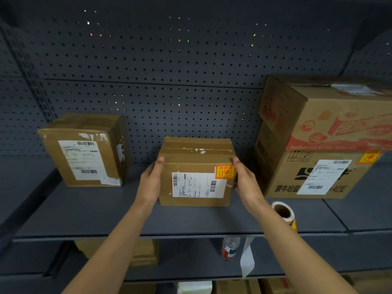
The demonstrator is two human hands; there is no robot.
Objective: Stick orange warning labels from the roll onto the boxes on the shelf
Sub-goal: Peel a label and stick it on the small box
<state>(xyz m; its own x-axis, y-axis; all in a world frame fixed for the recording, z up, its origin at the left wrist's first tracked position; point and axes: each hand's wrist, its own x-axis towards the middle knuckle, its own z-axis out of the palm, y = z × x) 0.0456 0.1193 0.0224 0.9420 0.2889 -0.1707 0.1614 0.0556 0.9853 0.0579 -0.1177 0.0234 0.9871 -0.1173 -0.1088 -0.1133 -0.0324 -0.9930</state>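
1. Your left hand (pixel 151 179) lies flat against the left side of the small brown cardboard box (pixel 191 160) in the middle of the dark grey metal shelf (pixel 106 213). Its fingers are fairly straight and point to the back, with the thumb tip on the top front edge. It presses the box and does not wrap round it.
2. Your right hand (pixel 244 179) does the same on the right side, fingers straight and thumb at the top right corner. The box is held between both palms. You cannot tell whether its base rests on the shelf or is just off it.
3. An orange square warning label (pixel 224 171) is stuck at the top right of the front face. It overlaps the corner of the white shipping label (pixel 198 185) and lies just beside your right thumb.
4. The white roll of labels with a brown core (pixel 283 211) lies on its side near the shelf's front lip, just right of your right forearm, which partly hides it.
5. Bare shelf lies on both sides of the box. The gap is wide toward the tall brown taped box (pixel 84 153) at back left and narrower toward the stack at right. The dark perforated back panel (pixel 169 71) stands close behind.
6. The stack is a large brown carton with black print (pixel 286 177), which has an orange label of its own (pixel 368 157), and on top a blurred carton with red print (pixel 331 119).
7. On the lower shelf are a brown box (pixel 144 251) and a clear plastic bottle (pixel 230 248). A white paper strip (pixel 247 259) hangs from the front lip.
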